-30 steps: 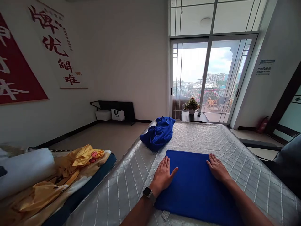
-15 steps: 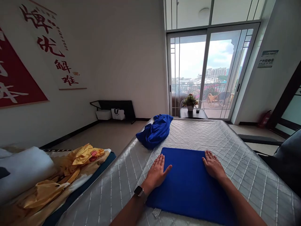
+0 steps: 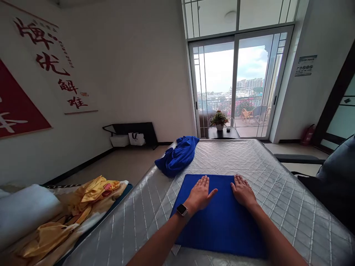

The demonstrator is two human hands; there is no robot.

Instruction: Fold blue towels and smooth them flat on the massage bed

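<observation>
Cloth (image 3: 223,225): near right corner hidden by forearm (image 3: 273,233) | left hand (image 3: 200,194), right hand (image 3: 244,192) flat, empty

A potted plant (image 3: 219,119) stands near the sliding glass doors (image 3: 251,70).

Between the left hand (image 3: 200,195) and the right hand (image 3: 244,190), a strip of the flat blue cloth (image 3: 222,231) is lying open from near edge to far edge. A bunched blue cloth (image 3: 177,158) is blocking the way past its far left corner, while the silver quilted surface (image 3: 285,203) is leaving room to the right, a dark armrest (image 3: 299,159) standing beyond its side.
</observation>
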